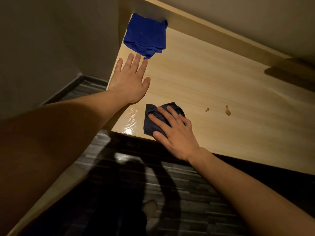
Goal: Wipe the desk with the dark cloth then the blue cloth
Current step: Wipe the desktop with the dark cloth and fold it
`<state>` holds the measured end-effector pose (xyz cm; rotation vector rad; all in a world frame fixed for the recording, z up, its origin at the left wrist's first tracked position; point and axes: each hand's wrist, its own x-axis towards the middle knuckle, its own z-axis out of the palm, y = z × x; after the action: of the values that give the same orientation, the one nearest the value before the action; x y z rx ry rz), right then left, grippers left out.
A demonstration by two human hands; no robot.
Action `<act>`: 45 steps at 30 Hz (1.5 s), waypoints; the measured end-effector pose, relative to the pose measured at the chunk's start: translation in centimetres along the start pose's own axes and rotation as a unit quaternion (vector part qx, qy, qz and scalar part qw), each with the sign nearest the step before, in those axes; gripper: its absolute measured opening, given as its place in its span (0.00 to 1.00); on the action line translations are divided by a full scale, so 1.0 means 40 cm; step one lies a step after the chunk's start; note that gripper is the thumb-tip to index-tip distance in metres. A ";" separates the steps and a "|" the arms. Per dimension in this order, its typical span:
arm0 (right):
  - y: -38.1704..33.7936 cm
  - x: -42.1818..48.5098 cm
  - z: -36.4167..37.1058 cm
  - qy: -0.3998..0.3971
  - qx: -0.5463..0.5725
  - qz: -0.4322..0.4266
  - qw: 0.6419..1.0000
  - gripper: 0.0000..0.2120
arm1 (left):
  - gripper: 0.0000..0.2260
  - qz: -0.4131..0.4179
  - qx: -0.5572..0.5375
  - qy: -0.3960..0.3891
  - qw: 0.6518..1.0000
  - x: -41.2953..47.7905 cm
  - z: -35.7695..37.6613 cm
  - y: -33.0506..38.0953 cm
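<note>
A pale wooden desk (213, 79) fills the upper right of the head view. The folded blue cloth (145, 34) lies at the desk's far left corner. My left hand (130, 79) is flat and open above the desk's left edge, its fingertips just short of the blue cloth's loose corner. The dark cloth (154, 123) lies bunched near the desk's front left corner. My right hand (173, 133) presses down on the dark cloth with spread fingers, covering its right half.
Several small crumbs (227, 111) lie on the desk to the right of the dark cloth. A wet, glossy patch (131, 123) shines at the front left corner. A raised wooden ledge (221, 34) runs along the back. Dark tiled floor (170, 193) lies below.
</note>
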<state>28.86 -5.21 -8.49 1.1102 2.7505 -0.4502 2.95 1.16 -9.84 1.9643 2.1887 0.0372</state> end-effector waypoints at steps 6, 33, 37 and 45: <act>-0.044 -0.046 0.028 0.051 0.049 -0.026 0.997 0.24 | 0.31 0.001 -0.008 -0.019 1.000 0.000 -0.004 -0.004; 0.692 0.455 -0.317 0.110 -0.073 0.044 0.990 0.22 | 0.37 -0.079 0.004 0.005 0.997 0.021 0.039 0.208; 0.721 0.451 -0.277 0.087 -0.062 0.015 0.994 0.24 | 0.37 -0.085 0.017 0.008 0.996 0.022 0.043 0.216; 0.677 0.395 -0.252 0.033 -0.031 -0.011 0.999 0.25 | 0.37 -0.090 0.019 -0.003 0.996 0.020 0.031 0.217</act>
<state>36.20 26.88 -8.76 1.0997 2.8146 -0.3344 11.60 2.83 -9.83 1.7749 2.3698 -0.0362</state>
